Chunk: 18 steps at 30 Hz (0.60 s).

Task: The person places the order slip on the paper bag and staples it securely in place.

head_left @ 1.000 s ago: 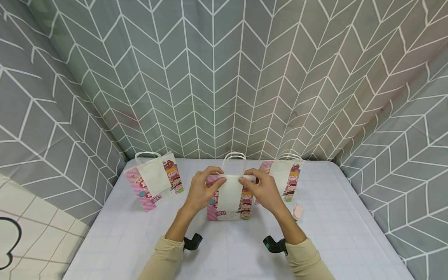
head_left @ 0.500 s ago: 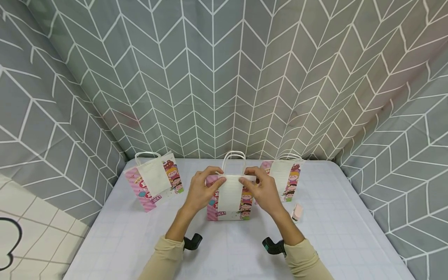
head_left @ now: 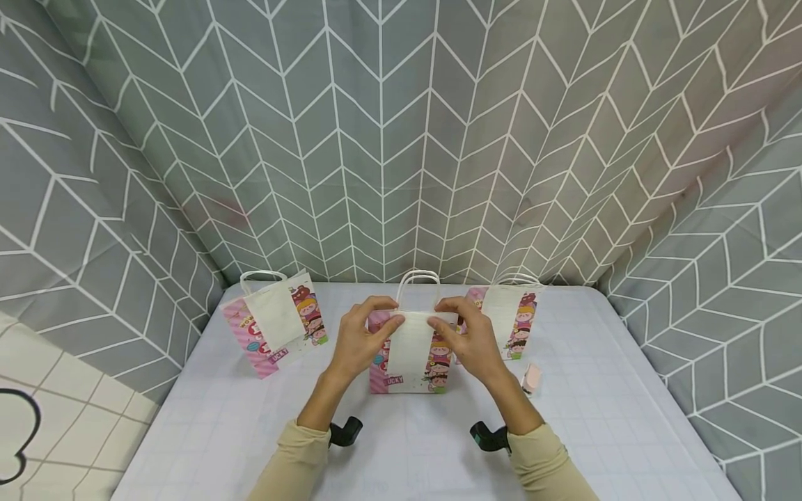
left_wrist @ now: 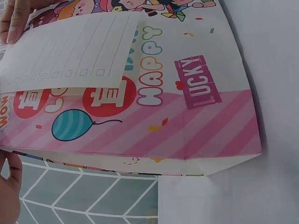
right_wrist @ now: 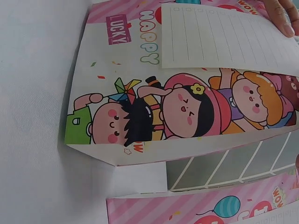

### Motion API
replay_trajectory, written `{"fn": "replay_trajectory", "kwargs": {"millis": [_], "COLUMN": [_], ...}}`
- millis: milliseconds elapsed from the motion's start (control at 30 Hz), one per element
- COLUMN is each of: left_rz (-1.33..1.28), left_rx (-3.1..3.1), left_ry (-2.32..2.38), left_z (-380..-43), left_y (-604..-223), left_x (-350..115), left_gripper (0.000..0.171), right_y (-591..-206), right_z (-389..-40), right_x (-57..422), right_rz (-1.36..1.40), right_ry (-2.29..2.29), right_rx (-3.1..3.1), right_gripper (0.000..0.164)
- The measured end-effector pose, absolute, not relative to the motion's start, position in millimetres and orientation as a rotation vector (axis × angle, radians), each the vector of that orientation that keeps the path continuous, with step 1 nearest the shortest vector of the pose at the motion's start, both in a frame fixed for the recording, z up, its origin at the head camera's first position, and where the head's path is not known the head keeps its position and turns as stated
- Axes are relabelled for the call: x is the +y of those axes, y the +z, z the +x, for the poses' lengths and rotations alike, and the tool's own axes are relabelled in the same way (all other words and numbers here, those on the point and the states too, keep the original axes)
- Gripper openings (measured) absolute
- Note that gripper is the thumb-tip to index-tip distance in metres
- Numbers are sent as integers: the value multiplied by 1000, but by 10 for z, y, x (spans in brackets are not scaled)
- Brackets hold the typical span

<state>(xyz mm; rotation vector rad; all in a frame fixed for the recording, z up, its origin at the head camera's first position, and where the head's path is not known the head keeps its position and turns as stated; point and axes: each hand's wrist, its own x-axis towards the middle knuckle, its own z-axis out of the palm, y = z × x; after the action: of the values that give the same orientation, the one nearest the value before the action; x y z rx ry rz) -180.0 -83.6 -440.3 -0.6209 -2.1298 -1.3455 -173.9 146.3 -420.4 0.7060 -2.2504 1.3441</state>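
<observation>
A pink and white paper gift bag [head_left: 379, 386] with cartoon children stands upright at the table's middle. Over its front hangs a white checklist sheet [head_left: 409, 348], lined and with checkbox squares in both wrist views; its lower end hangs loose. My left hand [head_left: 360, 339] pinches the bag's top edge at the sheet's left side, thumb in front. On the other side, my right hand [head_left: 471, 339] pinches the same edge, thumb on the sheet's upper corner. Fingers behind the edge are partly hidden. Two white twisted handles [head_left: 418, 275] rise between the hands.
Another such bag [head_left: 253, 348] with a sheet on its front stands tilted at the left. A third bag [head_left: 525, 323], also with a sheet, is behind my right hand. A small pale pink object [head_left: 532, 378] lies by my right forearm. A patterned curtain [head_left: 401, 174] hangs behind the table.
Both hands keep their hold on the middle bag's top edge. My right forearm has shifted slightly left, showing more of the small pink object.
</observation>
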Motion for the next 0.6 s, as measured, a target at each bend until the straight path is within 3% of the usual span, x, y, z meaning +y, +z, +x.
{"fn": "replay_trajectory", "kwargs": {"millis": [333,600], "left_rz": [-658,-655], "left_rx": [-2069,-2043], "left_ry": [-1399,-1426], "left_z": [-1829,-1820], "left_y": [-4404,-4420], "left_x": [-854,-831], "left_gripper": [26,29], "right_y": [-4221,-4283], "right_z": [-1705,-1529], "right_x": [1558,2009], "right_rz": [653,570], "right_ry": [1307,1211], "right_rx": [-2270,-2281], "right_gripper": [26,27]}}
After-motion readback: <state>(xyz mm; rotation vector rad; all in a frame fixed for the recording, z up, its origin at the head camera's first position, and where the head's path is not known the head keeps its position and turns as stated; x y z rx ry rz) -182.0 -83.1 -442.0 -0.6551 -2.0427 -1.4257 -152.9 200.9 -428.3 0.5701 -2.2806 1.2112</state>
